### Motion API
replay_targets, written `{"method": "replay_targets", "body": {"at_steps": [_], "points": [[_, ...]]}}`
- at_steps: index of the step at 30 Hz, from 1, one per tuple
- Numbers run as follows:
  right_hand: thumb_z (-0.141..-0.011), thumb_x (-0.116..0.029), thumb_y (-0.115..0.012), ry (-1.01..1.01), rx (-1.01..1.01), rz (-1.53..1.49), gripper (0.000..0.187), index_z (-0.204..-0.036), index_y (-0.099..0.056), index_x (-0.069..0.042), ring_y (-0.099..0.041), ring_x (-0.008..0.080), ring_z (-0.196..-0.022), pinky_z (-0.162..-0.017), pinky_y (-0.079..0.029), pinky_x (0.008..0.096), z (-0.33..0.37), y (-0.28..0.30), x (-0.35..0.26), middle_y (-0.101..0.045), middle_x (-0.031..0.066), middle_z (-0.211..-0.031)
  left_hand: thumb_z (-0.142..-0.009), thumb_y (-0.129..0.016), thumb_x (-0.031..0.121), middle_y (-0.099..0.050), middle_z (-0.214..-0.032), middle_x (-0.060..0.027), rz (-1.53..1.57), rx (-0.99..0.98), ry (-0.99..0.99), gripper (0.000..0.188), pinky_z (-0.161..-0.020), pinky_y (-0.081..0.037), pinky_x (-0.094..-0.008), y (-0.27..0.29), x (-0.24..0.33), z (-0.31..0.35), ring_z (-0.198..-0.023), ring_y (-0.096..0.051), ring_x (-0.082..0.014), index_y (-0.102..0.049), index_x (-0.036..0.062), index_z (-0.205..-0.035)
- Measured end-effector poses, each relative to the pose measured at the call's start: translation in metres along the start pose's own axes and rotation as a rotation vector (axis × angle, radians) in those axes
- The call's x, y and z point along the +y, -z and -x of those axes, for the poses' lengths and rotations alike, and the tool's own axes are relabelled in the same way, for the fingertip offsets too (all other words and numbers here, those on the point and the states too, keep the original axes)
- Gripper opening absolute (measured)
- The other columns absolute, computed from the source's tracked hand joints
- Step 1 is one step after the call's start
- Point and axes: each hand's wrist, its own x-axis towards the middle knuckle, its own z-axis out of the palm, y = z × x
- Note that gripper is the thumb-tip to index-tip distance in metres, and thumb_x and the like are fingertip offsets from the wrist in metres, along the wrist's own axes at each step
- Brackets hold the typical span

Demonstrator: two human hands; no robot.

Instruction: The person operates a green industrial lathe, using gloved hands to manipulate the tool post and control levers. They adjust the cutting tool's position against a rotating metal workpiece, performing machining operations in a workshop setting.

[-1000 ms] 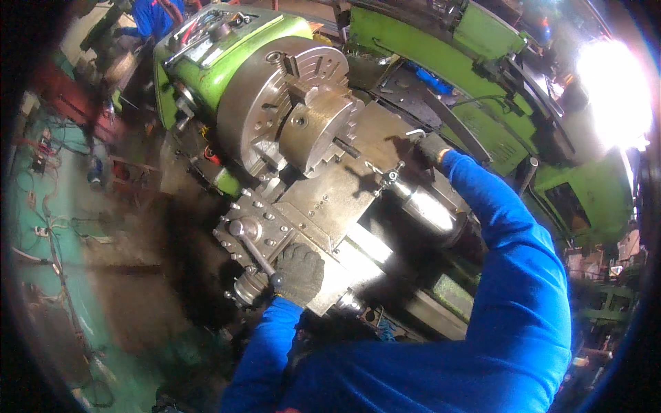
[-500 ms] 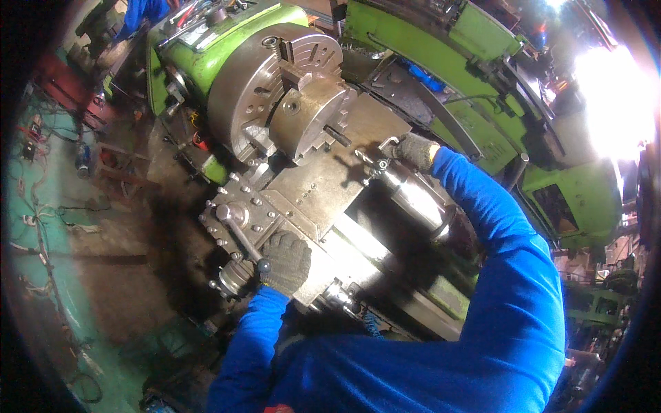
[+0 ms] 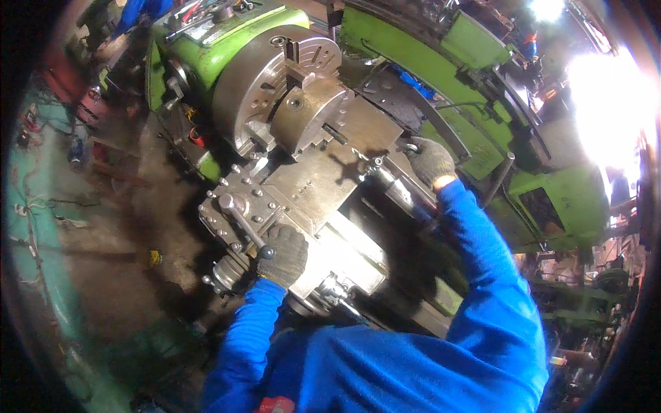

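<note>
My left hand [image 3: 286,256], in a dark knit glove, lies palm down with its fingers stretched out on the lathe's slide. Beside its fingers is the ball-ended lever [image 3: 248,228] of the square tool post [image 3: 241,199]. My right hand [image 3: 431,162], gloved too, is closed around a small shiny metal piece [image 3: 411,147]; its kind is unclear. That hand is to the right of the drill chuck [image 3: 375,165], apart from it. From the chuck a drill bit [image 3: 359,154] points toward the jawed lathe chuck [image 3: 310,113].
The large round faceplate [image 3: 237,93] stands behind the lathe chuck, against the green headstock [image 3: 234,51]. A curved metal bar [image 3: 441,124] and green machine body [image 3: 475,113] lie beyond my right hand. Tools rest on top of the headstock. A bright lamp glares at the right.
My right hand has drawn back to the right, away from the drill chuck, with the small metal piece in its fingers. My left hand stays on the slide. The view has shifted slightly.
</note>
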Motion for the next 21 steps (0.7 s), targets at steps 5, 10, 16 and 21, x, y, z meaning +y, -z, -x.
{"method": "replay_targets", "body": {"at_steps": [5, 10, 16, 21], "points": [[-0.092, -0.028, -0.064, -0.103, 0.366, 0.043, 0.028, -0.113, -0.074, -0.012, -0.068, 0.0373, -0.105, -0.090, -0.054, 0.0483, 0.082, -0.017, 0.039, -0.071, 0.0164, -0.109, -0.090, -0.063, 0.024, -0.064, -0.099, -0.0124, 0.143, 0.183, 0.006, 0.016, -0.091, -0.045, -0.0483, -0.004, 0.002, -0.001, -0.104, -0.058, -0.0327, -0.068, 0.0090, -0.090], [-0.081, -0.021, -0.073, -0.145, 0.493, 0.281, 0.028, -0.108, -0.071, -0.014, -0.065, 0.0370, -0.104, -0.091, -0.051, 0.0480, 0.124, -0.043, 0.063, -0.067, 0.0138, -0.107, -0.089, -0.069, 0.024, -0.064, -0.103, -0.0144, 0.427, 0.254, -0.030, 0.018, -0.090, -0.047, -0.0498, 0.031, 0.046, -0.038, -0.101, -0.060, -0.0353, -0.069, 0.0096, -0.098], [-0.076, -0.025, -0.079, -0.214, 0.477, 0.140, 0.031, -0.102, -0.070, -0.012, -0.065, 0.0369, -0.099, -0.087, -0.049, 0.0500, 0.121, -0.031, 0.048, -0.066, 0.0133, -0.099, -0.099, -0.062, 0.033, -0.066, -0.115, -0.0201, 0.427, 0.365, 0.090, 0.039, -0.098, -0.047, -0.0540, 0.025, 0.080, -0.170, -0.116, -0.061, -0.0400, -0.065, 0.0069, -0.127], [-0.075, -0.037, -0.084, -0.292, 0.422, 0.129, 0.034, -0.096, -0.072, -0.013, -0.066, 0.0345, -0.098, -0.086, -0.048, 0.0503, 0.118, -0.032, 0.047, -0.067, 0.0116, -0.099, -0.097, -0.060, 0.028, -0.068, -0.117, -0.0161, -0.032, 0.077, 0.047, 0.030, -0.097, -0.049, -0.0530, 0.027, 0.078, -0.226, -0.115, -0.065, -0.0358, -0.068, 0.0105, -0.121]]}}
